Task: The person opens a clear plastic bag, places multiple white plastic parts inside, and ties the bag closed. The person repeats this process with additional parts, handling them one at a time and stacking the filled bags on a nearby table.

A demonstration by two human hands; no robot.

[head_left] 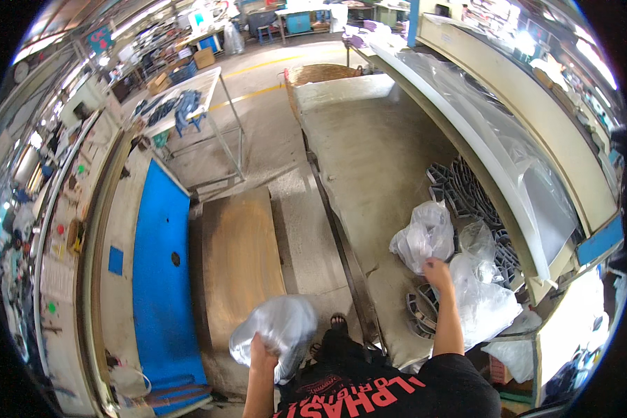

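A clear plastic bag (285, 324) hangs from my left hand (261, 355), whose fingers are closed on it low over the wooden platform. Greyish contents show through it, too blurred to name. My right hand (437, 273) pinches the near edge of another plastic bag (423, 233), which lies bunched on the long table (369, 181). Right beside it are more loose clear bags (481, 299). Behind the bags, along the table's right side, lie rows of dark curved pieces (467, 189). A few similar curved pieces (419, 310) lie near my right forearm.
A shelf (481, 150) with plastic sheeting overhangs the table's right side. To my left stand a wooden platform (240, 240) and a blue-panelled machine (161, 279). Farther off are a white-topped table (195, 94) with dark cloth and a wicker basket (320, 73).
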